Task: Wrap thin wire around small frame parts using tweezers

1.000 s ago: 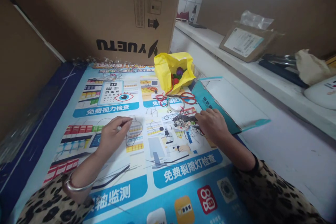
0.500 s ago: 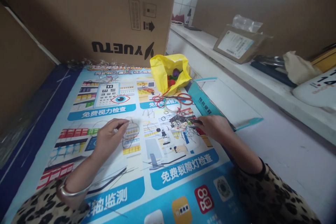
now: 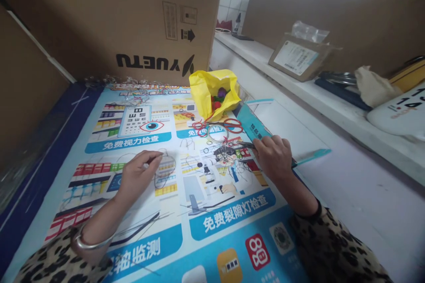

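My left hand [image 3: 137,174] rests on the printed blue poster [image 3: 149,239], fingers pinched on a thin wire loop [image 3: 165,172] that lies flat on it. My right hand [image 3: 274,155] is closed around a small dark tool [image 3: 245,144], probably pliers, whose tip points left toward a tangle of small rings and wires [image 3: 226,154]. Red-handled scissors [image 3: 229,124] and a clear tape roll [image 3: 218,132] lie just beyond that pile. Long dark wires [image 3: 142,225] lie near my left forearm.
A yellow bag [image 3: 212,88] with coloured beads sits behind the scissors. A large cardboard box [image 3: 133,17] stands at the back. A teal folder [image 3: 282,128] lies right of the poster. On a white ledge [image 3: 332,97] are a parcel [image 3: 299,55] and other items.
My right hand has lifted slightly and drawn the tool back from the wire pile, turning its knuckles up. The left hand has stayed pinched on the loop.
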Demonstrator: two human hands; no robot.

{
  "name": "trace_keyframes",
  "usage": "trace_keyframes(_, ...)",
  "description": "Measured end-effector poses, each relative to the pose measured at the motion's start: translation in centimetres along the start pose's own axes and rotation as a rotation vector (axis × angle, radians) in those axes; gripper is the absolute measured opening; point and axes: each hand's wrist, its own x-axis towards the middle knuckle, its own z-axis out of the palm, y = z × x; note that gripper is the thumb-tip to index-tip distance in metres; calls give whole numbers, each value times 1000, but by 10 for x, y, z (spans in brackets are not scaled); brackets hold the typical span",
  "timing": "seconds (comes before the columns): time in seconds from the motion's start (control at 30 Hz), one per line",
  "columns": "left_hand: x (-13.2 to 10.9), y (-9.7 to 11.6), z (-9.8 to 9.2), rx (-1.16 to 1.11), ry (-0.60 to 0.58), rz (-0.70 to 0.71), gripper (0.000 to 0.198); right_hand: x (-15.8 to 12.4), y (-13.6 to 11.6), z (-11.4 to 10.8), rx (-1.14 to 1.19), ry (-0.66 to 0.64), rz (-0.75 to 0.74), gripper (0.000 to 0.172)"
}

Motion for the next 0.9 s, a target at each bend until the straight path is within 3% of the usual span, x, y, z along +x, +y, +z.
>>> trace_keyframes(0.23, 1, 1, 0, 6, 16, 0, 18, -1, 2, 9, 51, -38, 5, 19)
trace_keyframes(0.53, 0, 0, 0, 8, -1, 8, 17, 6, -5, 5, 122, -330, -65, 16)
trace_keyframes(0.9, 0, -2, 1, 13, 7, 20, 17, 17, -23, 5, 95, -305, -131, 17)
